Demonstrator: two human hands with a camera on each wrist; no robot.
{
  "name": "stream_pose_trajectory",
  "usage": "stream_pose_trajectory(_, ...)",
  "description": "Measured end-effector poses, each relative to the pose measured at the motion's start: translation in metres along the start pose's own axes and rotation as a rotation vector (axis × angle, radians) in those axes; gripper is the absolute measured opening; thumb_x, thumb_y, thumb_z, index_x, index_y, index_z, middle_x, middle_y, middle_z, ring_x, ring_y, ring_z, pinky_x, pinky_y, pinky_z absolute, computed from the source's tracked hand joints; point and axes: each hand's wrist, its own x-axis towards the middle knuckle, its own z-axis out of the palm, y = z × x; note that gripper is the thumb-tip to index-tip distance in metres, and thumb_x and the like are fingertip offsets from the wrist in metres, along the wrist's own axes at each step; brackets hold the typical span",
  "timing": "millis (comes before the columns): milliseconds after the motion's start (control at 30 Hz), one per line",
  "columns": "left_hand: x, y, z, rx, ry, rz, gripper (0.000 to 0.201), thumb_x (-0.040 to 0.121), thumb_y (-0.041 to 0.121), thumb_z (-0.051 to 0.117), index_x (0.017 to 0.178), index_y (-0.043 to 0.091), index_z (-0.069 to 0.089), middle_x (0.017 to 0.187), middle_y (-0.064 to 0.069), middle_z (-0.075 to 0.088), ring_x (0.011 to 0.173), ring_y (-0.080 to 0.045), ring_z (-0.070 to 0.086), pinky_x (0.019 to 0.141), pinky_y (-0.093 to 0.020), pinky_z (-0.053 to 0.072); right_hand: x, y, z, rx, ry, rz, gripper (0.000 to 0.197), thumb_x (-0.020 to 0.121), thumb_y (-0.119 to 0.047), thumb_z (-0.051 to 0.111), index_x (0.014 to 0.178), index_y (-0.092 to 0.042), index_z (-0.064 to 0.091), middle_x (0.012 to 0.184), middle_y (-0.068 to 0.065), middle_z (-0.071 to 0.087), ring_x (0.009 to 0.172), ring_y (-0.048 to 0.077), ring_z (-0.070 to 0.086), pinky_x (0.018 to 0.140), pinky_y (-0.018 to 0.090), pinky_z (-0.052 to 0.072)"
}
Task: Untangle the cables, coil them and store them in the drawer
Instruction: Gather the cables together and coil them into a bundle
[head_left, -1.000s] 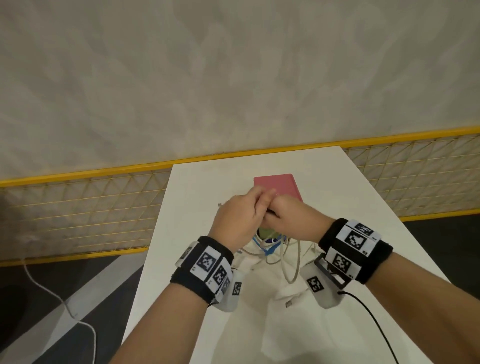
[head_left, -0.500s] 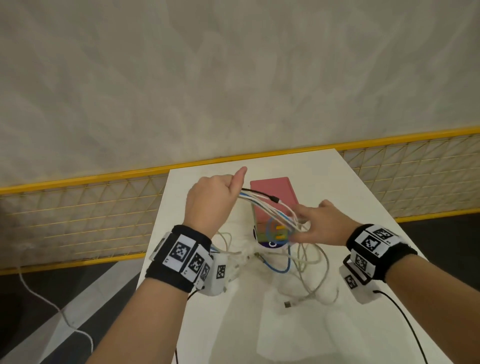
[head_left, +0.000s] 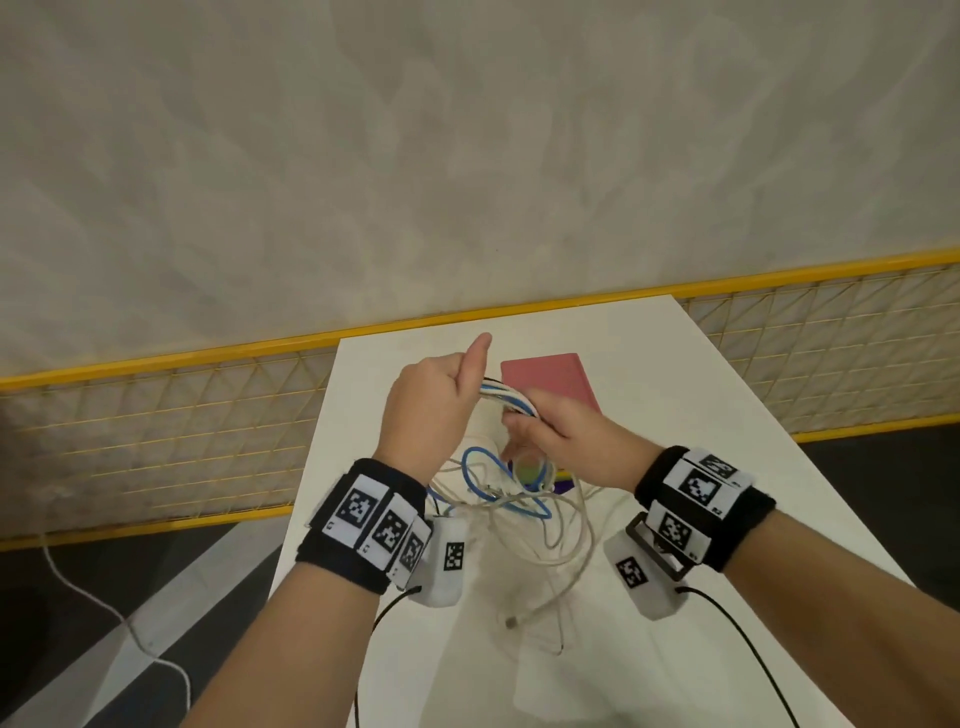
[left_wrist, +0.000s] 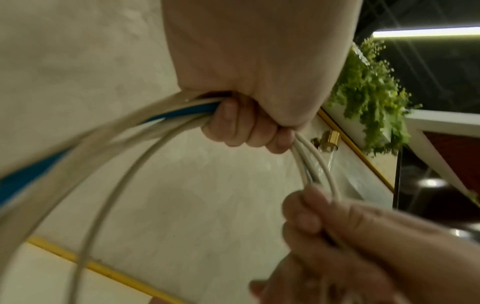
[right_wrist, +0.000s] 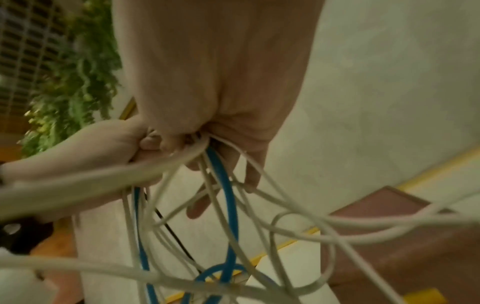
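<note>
Both grips are closed on the cables (head_left: 506, 400): the left hand (head_left: 426, 410) holds the bundle in its fist, and the right hand (head_left: 566, 441), spread beside the loops half a second ago, now pinches the same strands just beside it. So the sorting can begin. Loops hang to the surface (head_left: 675, 395). I count one blue cable, one thin black one and several white ones; the exact number is unclear.

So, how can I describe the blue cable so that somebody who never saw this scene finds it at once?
Start at the white table and find the two hands raised over its middle. A tangle of cables runs between the left hand and the right hand and hangs down in loops. The blue cable is the only bright blue strand; the other strands in view are nearly all off-white.
</note>
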Motion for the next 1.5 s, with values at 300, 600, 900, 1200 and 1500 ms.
stream_pose_trajectory(300, -0.015, -0.003, 0.014, 0.337, -0.044, 0.411, 0.033, 0.100, 0.034, 0.038, 0.114, 0.017, 0.063, 0.105, 0.000, 0.067, 0.097, -0.023, 0.061, 0.096, -0.041, 0.043, 0.012, -0.003, 0.004, -0.314, -0.023, -0.006, 0.026, 0.097, -0.011, 0.043, 0.073, -0.020, 0.045, 0.065, 0.006, 0.056, 0.058, 0.024, 0.053, 0.058, 0.034, 0.043)
stream_pose_trajectory(600, -0.015, -0.006, 0.017, 0.446, -0.298, 0.137, 0.053, 0.098, 0.057, 0.035, 0.059, 0.024, 0.052, 0.051, 0.003, 0.051, 0.059, -0.020, 0.051, 0.054, -0.032, 0.034, 0.004, 0.013, -0.010, -0.253, 0.009, 0.084, 0.021, 0.072, -0.038, 0.066, 0.089, -0.025, 0.066, 0.073, 0.000, 0.070, 0.063, 0.015, 0.061, 0.063, 0.038, 0.051)
stream_pose_trajectory(900, -0.007, 0.002, 0.010, 0.189, -0.136, -0.008, 0.063, 0.097, 0.051, 0.046, 0.046, 0.019, 0.026, 0.041, 0.001, 0.026, 0.046, -0.019, 0.032, 0.050, -0.033, 0.028, -0.013, 0.034, -0.037, -0.562, -0.149, 0.117, 0.029, 0.081, -0.049, 0.053, 0.095, -0.024, 0.056, 0.071, -0.011, 0.057, 0.074, 0.005, 0.048, 0.090, 0.032, 0.027)
stream_pose_trajectory(1200, 0.010, 0.006, -0.011, 0.071, -0.005, 0.007, 0.061, 0.098, 0.047, 0.047, 0.049, 0.020, 0.022, 0.045, 0.002, 0.021, 0.047, -0.019, 0.025, 0.052, -0.034, 0.024, -0.022, 0.036, -0.051, 0.171, 0.005, 0.054, 0.018, 0.086, -0.009, 0.055, 0.100, 0.002, 0.054, 0.092, 0.005, 0.061, 0.084, 0.008, 0.062, 0.078, 0.023, 0.047)
stream_pose_trajectory(1500, 0.015, 0.010, -0.025, 0.121, 0.038, 0.003, 0.059, 0.099, 0.049, 0.044, 0.052, 0.016, 0.026, 0.048, 0.001, 0.023, 0.047, -0.018, 0.024, 0.050, -0.034, 0.021, -0.021, 0.052, -0.056, -0.315, 0.081, 0.085, 0.033, 0.080, -0.039, 0.064, 0.111, -0.029, 0.062, 0.113, -0.007, 0.057, 0.104, 0.008, 0.057, 0.092, 0.034, 0.045)
